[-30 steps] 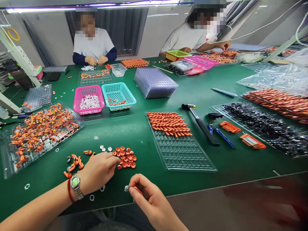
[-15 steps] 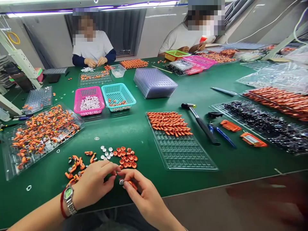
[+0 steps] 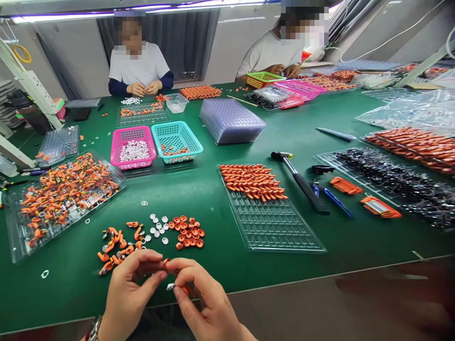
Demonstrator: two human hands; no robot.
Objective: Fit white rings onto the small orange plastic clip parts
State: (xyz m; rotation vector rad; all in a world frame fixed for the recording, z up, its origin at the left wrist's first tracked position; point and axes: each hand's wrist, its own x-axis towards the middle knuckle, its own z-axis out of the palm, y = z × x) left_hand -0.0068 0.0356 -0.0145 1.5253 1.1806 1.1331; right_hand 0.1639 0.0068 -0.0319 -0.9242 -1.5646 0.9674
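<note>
Near the table's front edge, my left hand (image 3: 137,286) is closed in a pinch, with a small orange piece (image 3: 166,262) at its fingertips. My right hand (image 3: 206,296) grips a curved orange plastic part (image 3: 185,290), mostly hidden by the fingers. A round grey-white end (image 3: 170,287) sticks out from it to the left. The right index fingertip meets the small orange piece too. Just beyond the hands lie small orange cups (image 3: 188,232), white discs (image 3: 159,226) and a loose pile of orange parts with silvery ends (image 3: 113,246).
A clear tray heaped with orange parts (image 3: 71,189) is at left. Pink (image 3: 133,166) and turquoise (image 3: 181,158) baskets stand further back. Right of my hands lie a partly filled clear tray (image 3: 277,232) and a hammer (image 3: 305,189). Two people (image 3: 138,66) (image 3: 266,57) sit opposite.
Both hands have come slightly nearer to me, and the left has turned, its fingers now arched. The small orange piece and more white discs have come into sight. The view has shifted a little.
</note>
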